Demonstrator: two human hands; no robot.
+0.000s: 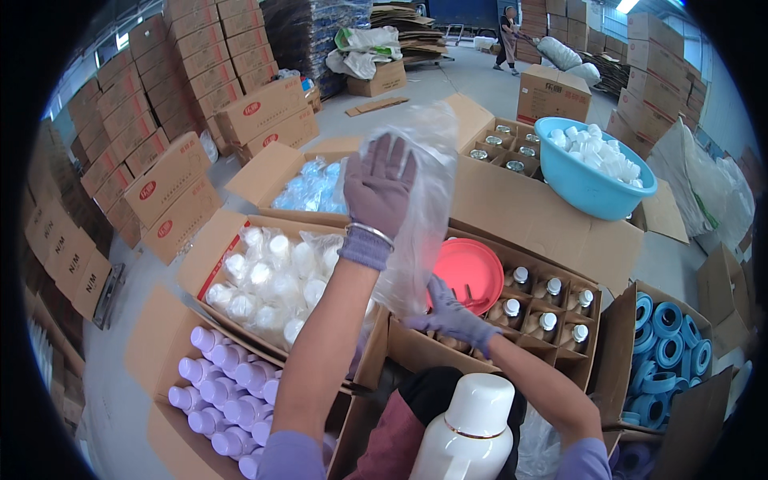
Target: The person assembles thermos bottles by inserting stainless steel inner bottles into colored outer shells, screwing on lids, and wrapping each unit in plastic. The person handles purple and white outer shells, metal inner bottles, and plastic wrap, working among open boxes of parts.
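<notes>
My left hand (380,180), in a grey-purple glove, is raised with its fingers stretched flat against a clear plastic bag (428,176). Whether the hand is inside the bag or only touching it, I cannot tell. Lower down, my right hand (460,318), gloved alike, grips the bag's lower end beside a red round dish (472,276). Small dark pieces lie in that dish. A white vacuum flask (468,432) with a domed white lid and gold ring stands upright close to my lap. Behind the right hand, a divided carton (596,320) holds flask inners with white caps.
To the left, cartons hold lilac-topped bottles (232,384) and bagged white parts (276,264). Blue rings (668,332) fill a box at right. A blue basin (596,204) of white caps rests on a carton. Carton stacks (216,60) rise behind; a person (507,40) stands far off.
</notes>
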